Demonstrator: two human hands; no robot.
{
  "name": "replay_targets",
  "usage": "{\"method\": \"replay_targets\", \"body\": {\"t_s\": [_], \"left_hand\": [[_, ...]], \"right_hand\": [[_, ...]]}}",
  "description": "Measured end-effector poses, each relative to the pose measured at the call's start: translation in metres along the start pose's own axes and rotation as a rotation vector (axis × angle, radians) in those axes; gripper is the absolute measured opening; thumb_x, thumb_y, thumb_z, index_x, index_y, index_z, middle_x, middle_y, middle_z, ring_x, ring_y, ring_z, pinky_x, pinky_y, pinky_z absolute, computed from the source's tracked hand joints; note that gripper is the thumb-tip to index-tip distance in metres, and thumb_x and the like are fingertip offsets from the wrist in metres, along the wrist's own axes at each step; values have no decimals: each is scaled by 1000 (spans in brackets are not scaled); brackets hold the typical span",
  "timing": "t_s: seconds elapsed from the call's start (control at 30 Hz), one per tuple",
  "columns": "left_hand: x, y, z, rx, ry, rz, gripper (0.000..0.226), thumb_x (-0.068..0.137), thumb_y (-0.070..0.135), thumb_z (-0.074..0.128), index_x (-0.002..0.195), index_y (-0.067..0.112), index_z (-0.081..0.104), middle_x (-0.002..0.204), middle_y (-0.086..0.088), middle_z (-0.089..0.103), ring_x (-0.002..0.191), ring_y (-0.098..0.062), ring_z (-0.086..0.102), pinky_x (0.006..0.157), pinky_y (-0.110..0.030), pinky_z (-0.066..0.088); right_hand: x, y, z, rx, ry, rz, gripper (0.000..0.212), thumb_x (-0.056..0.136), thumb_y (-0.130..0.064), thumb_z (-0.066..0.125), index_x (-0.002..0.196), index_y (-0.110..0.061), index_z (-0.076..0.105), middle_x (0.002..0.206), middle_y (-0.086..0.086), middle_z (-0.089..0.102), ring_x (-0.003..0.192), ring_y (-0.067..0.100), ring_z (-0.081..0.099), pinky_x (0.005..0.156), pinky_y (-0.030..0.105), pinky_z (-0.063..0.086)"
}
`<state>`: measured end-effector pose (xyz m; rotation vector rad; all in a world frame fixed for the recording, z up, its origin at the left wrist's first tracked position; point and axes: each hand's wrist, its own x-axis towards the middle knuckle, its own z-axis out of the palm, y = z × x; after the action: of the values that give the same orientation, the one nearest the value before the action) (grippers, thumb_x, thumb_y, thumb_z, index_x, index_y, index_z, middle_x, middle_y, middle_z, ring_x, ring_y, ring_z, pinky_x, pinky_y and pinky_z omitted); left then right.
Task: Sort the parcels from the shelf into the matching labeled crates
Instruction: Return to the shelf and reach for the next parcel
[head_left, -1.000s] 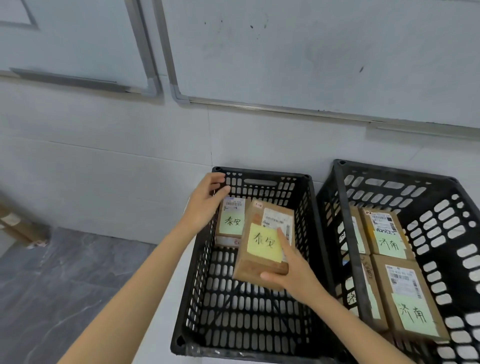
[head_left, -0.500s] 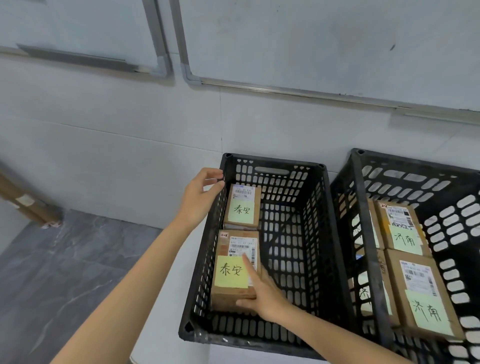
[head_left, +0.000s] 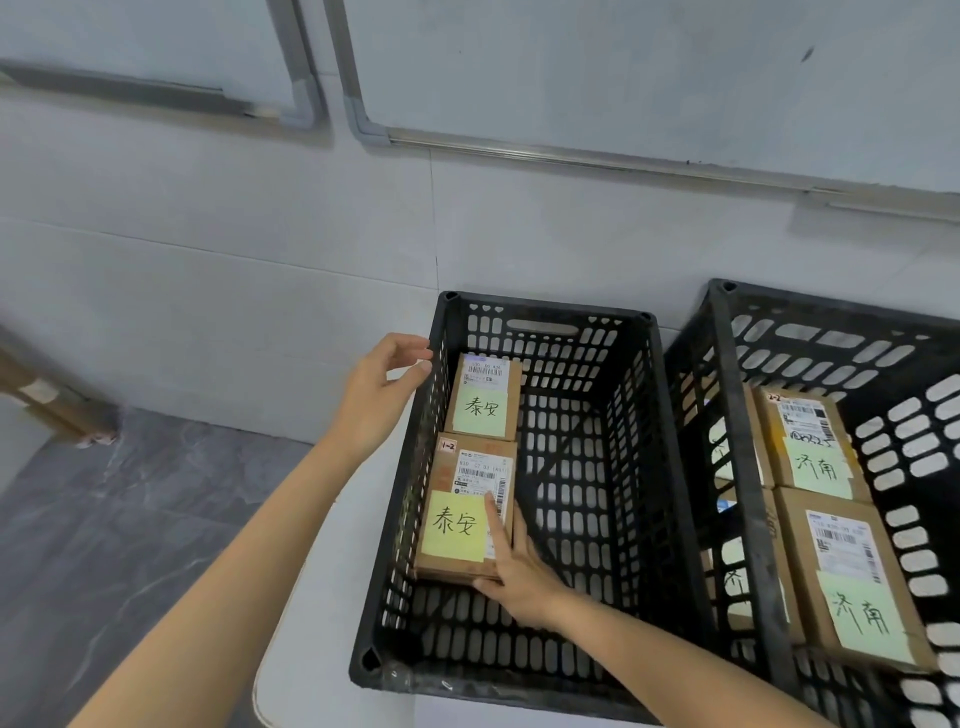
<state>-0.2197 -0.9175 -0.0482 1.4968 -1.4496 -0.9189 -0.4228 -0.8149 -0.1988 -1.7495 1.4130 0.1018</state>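
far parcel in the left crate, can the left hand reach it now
Probably yes: the left hand sits at the crate rim right beside that parcel, with nothing lying over it.

Layout around the left crate (head_left: 545, 306)
Near parcel (head_left: 462, 514) and far parcel (head_left: 485, 397) inside, end to end along its left wall; right crate (head_left: 737, 415) just to its right.
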Motion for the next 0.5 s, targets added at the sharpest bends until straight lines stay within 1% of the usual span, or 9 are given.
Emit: {"method": "replay_targets", "body": {"t_s": [0.1, 0.17, 0.23, 0.3, 0.33, 0.4, 0.43, 0.47, 0.5], "left_hand": [[0, -1, 2, 7, -4, -7, 18, 97, 12, 57, 114, 13, 59, 110, 4, 66, 100, 7, 57, 74, 2, 39], [-1, 0, 3, 10, -8, -11, 17, 96, 12, 57, 113, 15, 59, 110, 4, 66, 99, 8, 57, 74, 1, 39], [-3, 3, 5, 14, -13, -16, 16, 96, 13, 57, 112, 15, 60, 111, 4, 66, 100, 7, 57, 74, 1, 39], [-7, 8, 7, 34, -22, -19, 17, 97, 14, 57, 113, 15, 60, 111, 4, 66, 101, 6, 57, 73, 2, 38], [-10, 11, 8, 45, -26, -20, 17, 97, 15, 56, 114, 15, 60, 111, 5, 66, 101, 7, 56, 73, 2, 38], [-17, 19, 8, 64, -32, -19, 18, 97, 16, 56, 114, 16, 60, 109, 7, 66, 101, 8, 55, 77, -4, 39], [-21, 22, 8, 73, -31, -18, 19, 97, 17, 57, 115, 17, 60, 110, 7, 66, 102, 7, 55, 82, -9, 40], [-26, 26, 6, 83, -29, -17, 20, 96, 17, 57, 116, 17, 60, 110, 7, 67, 103, 5, 55, 87, -15, 41], [-31, 30, 4, 91, -25, -16, 21, 96, 17, 58, 117, 16, 60, 110, 7, 67, 105, 3, 56, 91, -21, 42]], "right_hand": [[2, 1, -6, -59, -57, 17, 115, 95, -32, 63, 136, -50, -43, 155, 6, -41, 151, 31, 16, 104, 30, 44], [3, 0, -15, -135, -121, 35, 121, 91, -36, 68, 137, -47, -43, 156, 7, -39, 149, 31, 21, 100, 31, 47], [5, -1, -27, -195, -191, 60, 123, 88, -40, 71, 140, -46, -40, 159, 8, -33, 150, 32, 18, 110, 39, 41], [7, -3, -43, -244, -235, 68, 116, 89, -43, 69, 145, -44, -33, 162, 10, -25, 152, 33, 10, 119, 45, 27], [7, -5, -54, -265, -250, 67, 110, 91, -44, 67, 149, -42, -27, 164, 13, -18, 151, 34, 11, 120, 46, 24], [11, -8, -75, -276, -253, 48, 97, 95, -46, 60, 155, -37, -16, 165, 16, 4, 145, 34, 29, 117, 43, 31], [12, -11, -87, -262, -239, 28, 92, 96, -45, 58, 156, -35, -11, 164, 14, 17, 138, 32, 41, 113, 42, 37], [11, -14, -99, -243, -222, 0, 88, 97, -44, 57, 157, -34, -6, 161, 11, 27, 132, 29, 47, 111, 41, 40], [8, -17, -111, -222, -206, -30, 84, 98, -43, 57, 158, -34, 0, 159, 7, 33, 131, 27, 48, 111, 40, 39]]}}
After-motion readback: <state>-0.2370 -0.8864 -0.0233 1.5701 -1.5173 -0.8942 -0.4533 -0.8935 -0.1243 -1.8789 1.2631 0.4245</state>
